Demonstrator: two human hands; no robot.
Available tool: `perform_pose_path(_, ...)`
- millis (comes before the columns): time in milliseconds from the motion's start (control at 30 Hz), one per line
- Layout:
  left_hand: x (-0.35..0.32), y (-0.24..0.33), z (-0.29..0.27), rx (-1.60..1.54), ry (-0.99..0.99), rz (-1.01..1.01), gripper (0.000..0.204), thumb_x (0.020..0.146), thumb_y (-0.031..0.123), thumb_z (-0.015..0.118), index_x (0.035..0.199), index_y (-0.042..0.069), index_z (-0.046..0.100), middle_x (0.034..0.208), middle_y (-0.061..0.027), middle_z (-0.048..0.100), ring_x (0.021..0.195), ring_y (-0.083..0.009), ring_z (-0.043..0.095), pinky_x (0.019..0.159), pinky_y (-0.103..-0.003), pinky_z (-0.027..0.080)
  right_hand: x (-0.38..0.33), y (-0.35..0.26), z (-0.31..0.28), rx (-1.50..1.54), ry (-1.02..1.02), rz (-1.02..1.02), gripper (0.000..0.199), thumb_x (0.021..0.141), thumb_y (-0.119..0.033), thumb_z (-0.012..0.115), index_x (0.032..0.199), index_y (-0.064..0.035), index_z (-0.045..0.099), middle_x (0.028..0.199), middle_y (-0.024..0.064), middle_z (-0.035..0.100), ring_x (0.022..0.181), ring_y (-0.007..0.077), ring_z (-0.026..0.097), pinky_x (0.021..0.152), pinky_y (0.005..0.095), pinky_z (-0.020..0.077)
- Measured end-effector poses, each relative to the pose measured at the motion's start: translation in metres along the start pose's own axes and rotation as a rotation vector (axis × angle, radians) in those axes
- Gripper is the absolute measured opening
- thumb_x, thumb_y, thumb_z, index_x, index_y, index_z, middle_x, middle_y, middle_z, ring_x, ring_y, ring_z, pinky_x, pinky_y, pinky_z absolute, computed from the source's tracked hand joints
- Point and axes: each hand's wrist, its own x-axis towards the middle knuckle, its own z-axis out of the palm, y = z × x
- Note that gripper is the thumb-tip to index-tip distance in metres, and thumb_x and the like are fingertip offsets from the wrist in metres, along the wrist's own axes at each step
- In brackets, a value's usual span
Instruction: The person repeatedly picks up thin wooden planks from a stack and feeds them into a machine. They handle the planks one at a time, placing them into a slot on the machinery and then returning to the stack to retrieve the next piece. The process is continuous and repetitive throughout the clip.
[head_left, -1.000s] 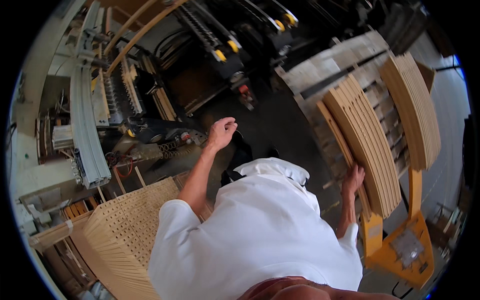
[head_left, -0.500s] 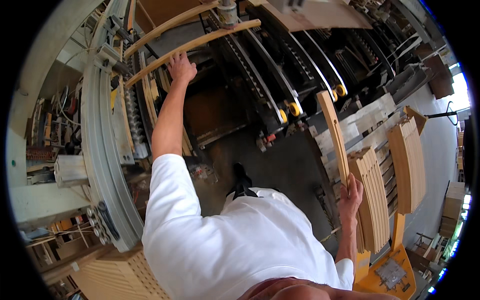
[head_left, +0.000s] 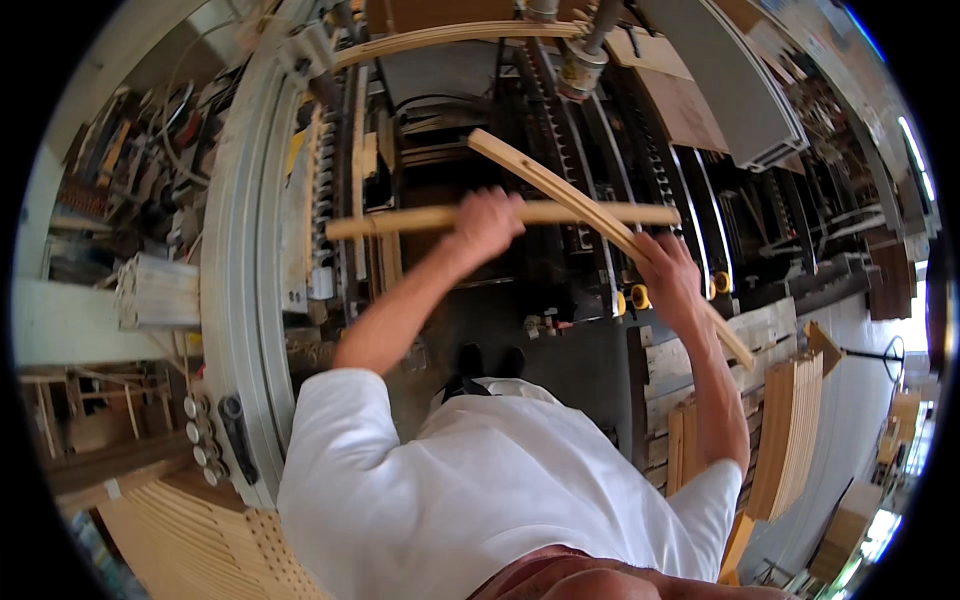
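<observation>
My left hand (head_left: 488, 222) is closed around the middle of a pale, slightly curved wooden slat (head_left: 400, 220), lifted over the machine bed and lying crosswise. In my right hand (head_left: 668, 275) is a second wooden slat (head_left: 560, 190) with a slot or hole near its far end. That slat slants from far left to near right and passes over the right part of the first one. Some motion blur softens my left hand. Farther back, a curved wooden strip (head_left: 440, 40) lies across the machine beneath a cylinder clamp (head_left: 582, 72).
Dark machine rails (head_left: 560, 130) with yellow rollers (head_left: 640, 297) run ahead of me. A grey metal beam (head_left: 240, 300) stands on the left. Stacked slats (head_left: 788, 440) rest by a pallet (head_left: 770, 325) at the right; another wooden stack (head_left: 200, 540) is at lower left.
My left hand has taken hold of the nearer slat and drawn it off the machine toward me. My right hand has swung its slat from the right stack to over the machine.
</observation>
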Motion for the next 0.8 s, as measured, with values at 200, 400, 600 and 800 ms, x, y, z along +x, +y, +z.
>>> perform_pose_path(200, -0.118, 0.104, -0.005, -0.353, -0.216, -0.197, 0.030, 0.082, 0.029, 0.074, 0.103, 0.011, 0.063, 0.097, -0.0136, 0.063, 0.095, -0.0383, 0.063, 0.079, -0.050, 0.050, 0.166, -0.001, 0.105, 0.006, -0.075, -0.319, 0.042, 0.083, -0.007, 0.063, 0.124, -0.0153, 0.061, 0.103, 0.0137, 0.058, 0.101, 0.0359, 0.057, 0.083, 0.0465, 0.0502)
perform_pose_path(400, -0.187, 0.135, -0.029, -0.410, -0.205, -0.478, 0.038, 0.082, 0.028, 0.075, 0.115, 0.012, 0.065, 0.100, -0.0150, 0.063, 0.099, -0.0374, 0.061, 0.081, -0.050, 0.048, 0.275, -0.025, 0.195, -0.041, -0.007, -0.471, 0.040, 0.081, -0.007, 0.064, 0.119, -0.0162, 0.063, 0.104, 0.0133, 0.060, 0.103, 0.0370, 0.058, 0.087, 0.0465, 0.0509)
perform_pose_path(600, -0.261, 0.163, -0.051, -0.328, -0.025, -0.836, 0.042, 0.080, 0.024, 0.077, 0.117, 0.008, 0.066, 0.104, -0.0158, 0.067, 0.100, -0.0352, 0.063, 0.084, -0.043, 0.050, 0.346, -0.013, 0.225, -0.156, 0.104, -0.321, 0.025, 0.084, -0.023, 0.065, 0.108, -0.0161, 0.066, 0.099, 0.0131, 0.065, 0.098, 0.0353, 0.064, 0.081, 0.0467, 0.0525)
perform_pose_path(800, -0.316, 0.194, -0.055, -0.451, 0.198, -1.162, 0.038, 0.078, 0.021, 0.077, 0.112, 0.008, 0.068, 0.099, -0.0148, 0.066, 0.093, -0.0368, 0.063, 0.080, -0.044, 0.050, 0.354, -0.014, 0.226, -0.137, 0.138, -0.367, 0.021, 0.086, -0.028, 0.065, 0.102, -0.0150, 0.069, 0.100, 0.0118, 0.066, 0.099, 0.0344, 0.064, 0.083, 0.0470, 0.0514)
